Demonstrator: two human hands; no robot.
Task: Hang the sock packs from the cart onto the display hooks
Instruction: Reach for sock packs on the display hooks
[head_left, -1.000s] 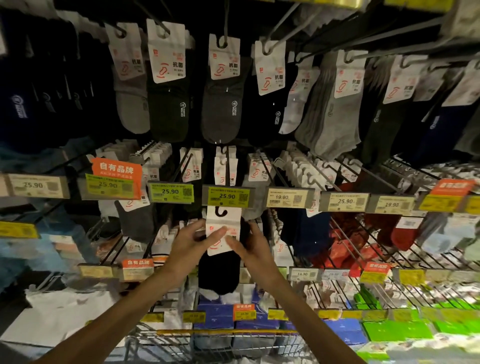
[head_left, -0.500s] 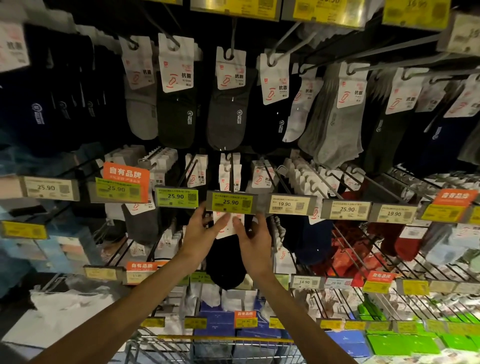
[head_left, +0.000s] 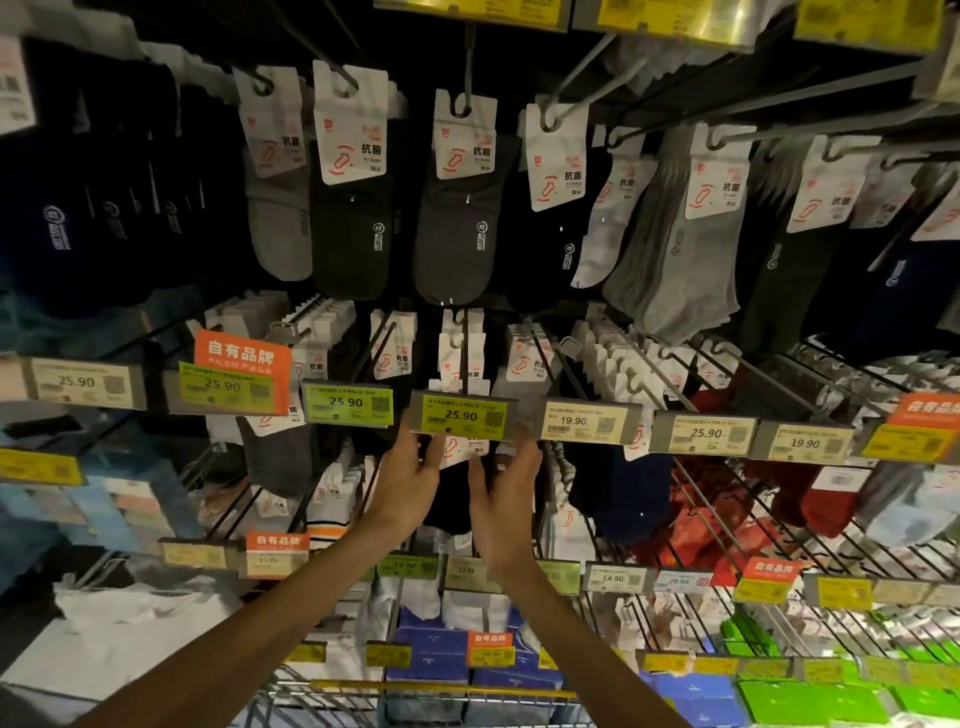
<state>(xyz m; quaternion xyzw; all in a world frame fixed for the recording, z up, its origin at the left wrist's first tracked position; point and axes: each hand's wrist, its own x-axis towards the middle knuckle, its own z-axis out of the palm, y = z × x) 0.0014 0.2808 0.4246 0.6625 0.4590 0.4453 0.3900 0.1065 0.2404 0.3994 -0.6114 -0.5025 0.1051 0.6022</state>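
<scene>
A black sock pack with a white header card (head_left: 464, 448) hangs just under the green 25.90 price tag (head_left: 461, 414) of a middle-row display hook (head_left: 466, 343). My left hand (head_left: 411, 482) grips the pack's left side and my right hand (head_left: 505, 493) holds its right side. The top of the card is hidden behind the price tag, so I cannot tell whether it sits on the hook. More white-carded packs hang further back on the same hook. The wire cart (head_left: 441, 699) shows at the bottom edge, below my forearms.
Rows of hooks hold dark, grey and white sock packs (head_left: 457, 208) above, and red and navy ones (head_left: 717, 509) to the right. Price tags line every rail. Blue and green boxed packs (head_left: 810, 701) fill the lowest shelf. A white plastic bag (head_left: 119, 634) lies at lower left.
Both hands have lifted the black sock pack up from below the rail until its card top slid behind the 25.90 price tag. The camera tilted up with them.
</scene>
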